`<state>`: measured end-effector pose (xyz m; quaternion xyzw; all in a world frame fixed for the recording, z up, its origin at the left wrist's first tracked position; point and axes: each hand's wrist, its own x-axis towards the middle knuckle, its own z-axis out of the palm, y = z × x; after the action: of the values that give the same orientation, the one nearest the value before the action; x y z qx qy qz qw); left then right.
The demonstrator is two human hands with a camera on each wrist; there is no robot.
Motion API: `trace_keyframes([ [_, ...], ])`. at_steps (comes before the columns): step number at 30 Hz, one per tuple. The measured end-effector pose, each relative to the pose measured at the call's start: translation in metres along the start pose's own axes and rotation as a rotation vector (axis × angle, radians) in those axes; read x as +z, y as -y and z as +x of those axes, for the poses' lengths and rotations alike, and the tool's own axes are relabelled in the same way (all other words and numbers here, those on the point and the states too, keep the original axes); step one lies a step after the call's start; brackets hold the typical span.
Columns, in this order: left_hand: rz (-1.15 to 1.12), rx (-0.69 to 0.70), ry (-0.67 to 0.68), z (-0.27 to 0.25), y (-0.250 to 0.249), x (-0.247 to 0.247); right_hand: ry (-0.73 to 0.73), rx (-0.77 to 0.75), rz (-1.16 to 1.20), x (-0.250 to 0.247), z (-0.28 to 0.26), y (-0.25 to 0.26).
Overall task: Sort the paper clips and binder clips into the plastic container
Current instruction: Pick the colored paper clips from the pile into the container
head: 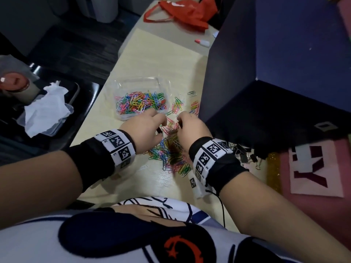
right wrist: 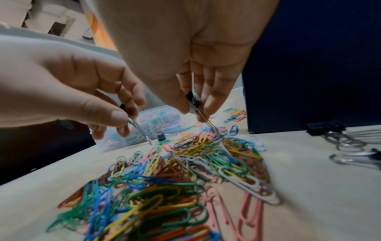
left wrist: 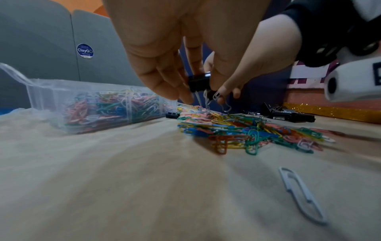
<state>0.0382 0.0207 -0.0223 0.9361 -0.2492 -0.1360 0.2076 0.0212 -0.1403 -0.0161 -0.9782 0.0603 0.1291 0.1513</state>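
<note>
Close to the person, a heap of paper clips (head: 169, 154) lies on the table (head: 133, 179). Just above it, the left hand (head: 146, 130) pinches one black binder clip (right wrist: 123, 108), and the right hand (head: 190, 128) pinches another binder clip (right wrist: 191, 99). Farther back, beside the heap, the plastic box (head: 121, 86) holds many paper clips.

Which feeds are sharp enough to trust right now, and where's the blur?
Head view: dim, but the clear plastic container is sharp. Left wrist view: the black binder clip is fairly crisp, the foreground beige table soft. Right wrist view: the near coloured paper clips smear.
</note>
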Motion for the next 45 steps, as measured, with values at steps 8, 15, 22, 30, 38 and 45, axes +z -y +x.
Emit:
trace_keyframes([
  [8,0.048,0.05,0.005,-0.002,-0.006,-0.002,-0.085,0.083,0.238,-0.008,-0.016,-0.012],
  [15,0.016,0.038,-0.012,-0.006,-0.011,0.0,-0.104,0.068,0.379,-0.005,-0.026,-0.016],
  [22,-0.004,0.034,-0.029,-0.003,-0.016,0.009,-0.055,0.027,0.365,-0.004,-0.036,-0.02],
  [30,0.046,0.027,-0.026,0.003,-0.025,0.016,-0.104,0.006,0.397,-0.004,-0.05,-0.037],
  [38,0.044,0.092,0.092,0.021,-0.062,0.024,-0.198,0.286,0.397,-0.01,-0.063,-0.081],
  [45,-0.417,-0.002,0.213,0.035,-0.104,0.044,-0.352,0.558,0.356,-0.017,-0.079,-0.109],
])
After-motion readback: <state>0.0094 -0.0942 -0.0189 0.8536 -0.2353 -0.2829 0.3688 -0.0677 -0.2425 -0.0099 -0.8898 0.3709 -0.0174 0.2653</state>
